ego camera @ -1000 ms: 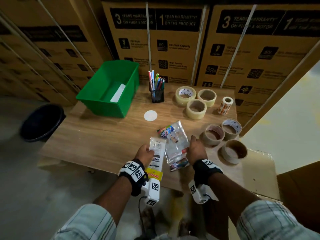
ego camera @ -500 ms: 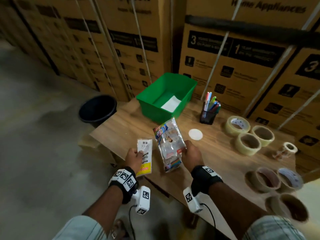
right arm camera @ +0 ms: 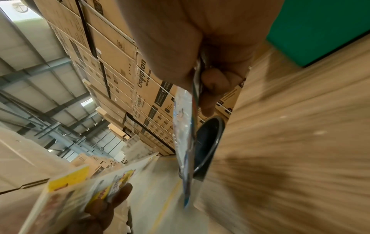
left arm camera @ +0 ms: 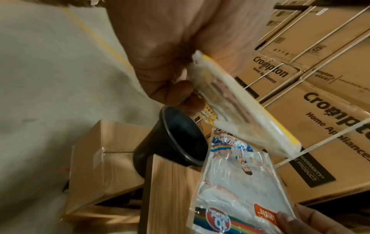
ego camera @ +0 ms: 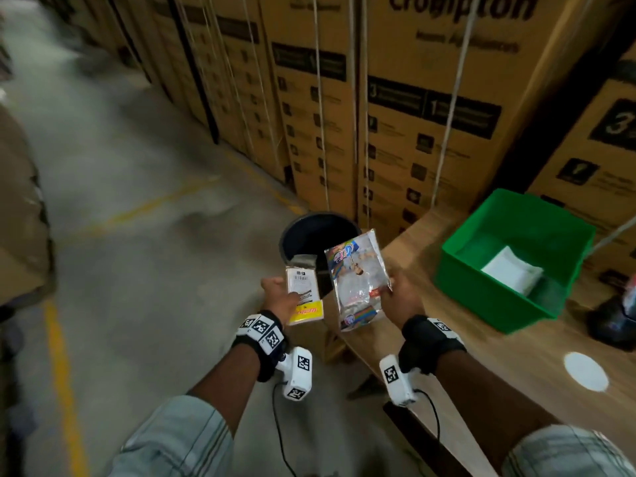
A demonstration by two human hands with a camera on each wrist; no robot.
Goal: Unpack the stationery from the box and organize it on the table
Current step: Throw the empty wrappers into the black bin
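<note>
Swung left since half a second ago: tape rolls gone from the head view, black bin [ego camera: 318,237] now central, both packets carried off the table [ego camera: 516,359] edge toward it.

Left hand [ego camera: 280,301]: thumb over the face, fingers [left arm camera: 180,93] curled beneath, pinching a small yellow-and-white packet [ego camera: 304,294]. Packet held out over the floor, just beside the bin rim; barcode end pointing away, yellow end toward the wrist.

Right hand [ego camera: 401,299]: thumb and fingers [right arm camera: 215,79] pinching the edge of a clear colourful plastic packet [ego camera: 358,278]. Packet held upright-tilted at the table's left end, in the air, near the bin. Contents unclear; print blurred.

Two packets side by side, close, not seen touching.

Containers:
- Black bin on the floor at the table's left end, mouth open; inside dark, contents cannot be told.
- Green plastic box [ego camera: 481,290] on the table, open top; one white flat item [ego camera: 512,271] lying on its bottom.
- Dark pen holder [ego camera: 616,325] at the right edge of the head view, cut off; contents blurred.

Counts: packets 2, hands 2, bin 1, green box 1, white round disc [ego camera: 585,371] on the table 1. Stacked strapped cardboard cartons [ego camera: 430,115] behind the table, "Crompton" printed; count not attempted.
</note>
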